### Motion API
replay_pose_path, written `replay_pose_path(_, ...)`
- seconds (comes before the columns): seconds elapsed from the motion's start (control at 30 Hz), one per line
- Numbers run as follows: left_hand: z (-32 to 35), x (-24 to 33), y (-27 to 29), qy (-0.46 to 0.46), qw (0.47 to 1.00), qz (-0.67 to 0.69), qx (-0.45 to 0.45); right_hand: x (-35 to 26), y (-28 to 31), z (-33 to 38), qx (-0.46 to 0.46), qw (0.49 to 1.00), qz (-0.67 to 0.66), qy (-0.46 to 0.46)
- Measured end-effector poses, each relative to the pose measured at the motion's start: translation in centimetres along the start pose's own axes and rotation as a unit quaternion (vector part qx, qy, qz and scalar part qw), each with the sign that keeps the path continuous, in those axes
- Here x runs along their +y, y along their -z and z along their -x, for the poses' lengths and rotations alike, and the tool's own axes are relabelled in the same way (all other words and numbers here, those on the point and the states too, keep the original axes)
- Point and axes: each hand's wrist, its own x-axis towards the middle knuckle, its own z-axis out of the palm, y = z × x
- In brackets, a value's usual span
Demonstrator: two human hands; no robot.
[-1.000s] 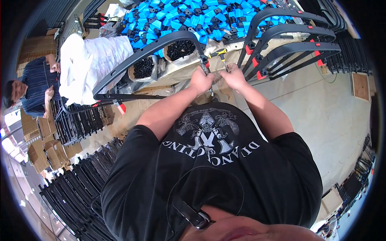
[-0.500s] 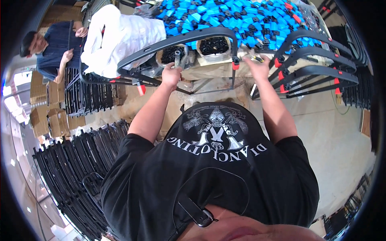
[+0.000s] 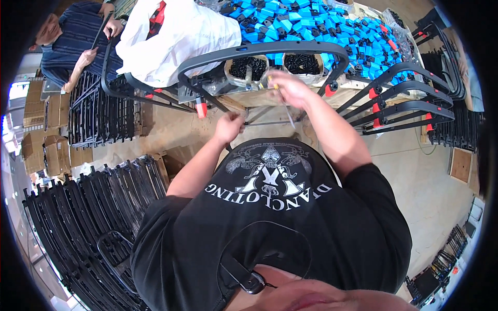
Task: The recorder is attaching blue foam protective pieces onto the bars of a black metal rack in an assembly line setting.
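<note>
My right hand (image 3: 291, 92) is raised over the front edge of the table, its fingers wrapped round a screwdriver (image 3: 284, 103) with a yellow-marked handle. The thin shaft slants down toward me. Lower and to the left, my left hand (image 3: 230, 128) is closed; what it holds, if anything, is hidden. A curved black tubular frame (image 3: 264, 48) stands in front of me, with a red piece (image 3: 201, 108) on its left leg and another red piece (image 3: 330, 91) on its right. Behind its bar are two tubs of small black parts (image 3: 248, 69) (image 3: 302, 64). A shiny tool-like object (image 3: 249, 76) shows by the left tub.
Blue plastic pieces (image 3: 301, 26) cover the table beside a white bag (image 3: 176, 41). More black frames (image 3: 410, 93) stand at right; stacked black frames (image 3: 93, 217) lie at left. A co-worker (image 3: 78, 46) holds a dark bar at far left; another person's arm (image 3: 469, 78) shows at right.
My left hand has left the shiny tool by the tub and come down toward me. My right hand has swung left with the screwdriver. The view has shifted somewhat.
</note>
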Motion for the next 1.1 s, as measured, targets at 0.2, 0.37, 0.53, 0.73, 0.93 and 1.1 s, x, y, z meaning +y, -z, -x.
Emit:
replay_pose_path(0.2,5.5,-4.8,6.5,-0.009,0.982,-0.187,0.020,1.8,-3.5,-4.8,0.131,0.961,0.241,-0.030)
replay_pose_path(0.37,4.7,-7.4,10.0,-0.009,0.995,-0.037,0.089,8.4,-2.3,0.8,0.269,0.944,0.136,0.136)
replay_pose_path(0.53,0.7,-3.2,11.0,-0.146,0.968,-0.012,0.204,9.1,6.5,5.6,0.593,0.680,0.377,0.210)
replay_pose_path(0.73,-4.6,1.5,9.8,-0.039,0.969,-0.071,0.234,3.4,13.0,4.7,0.556,0.705,0.415,0.144)
replay_pose_path(0.93,-6.4,-0.4,10.5,-0.029,0.965,-0.072,0.250,0.8,14.8,4.6,0.505,0.716,0.471,0.101)
replay_pose_path(1.1,-6.1,1.4,9.7,0.004,0.976,0.024,0.216,-0.5,15.6,6.2,0.375,0.771,0.512,-0.057)
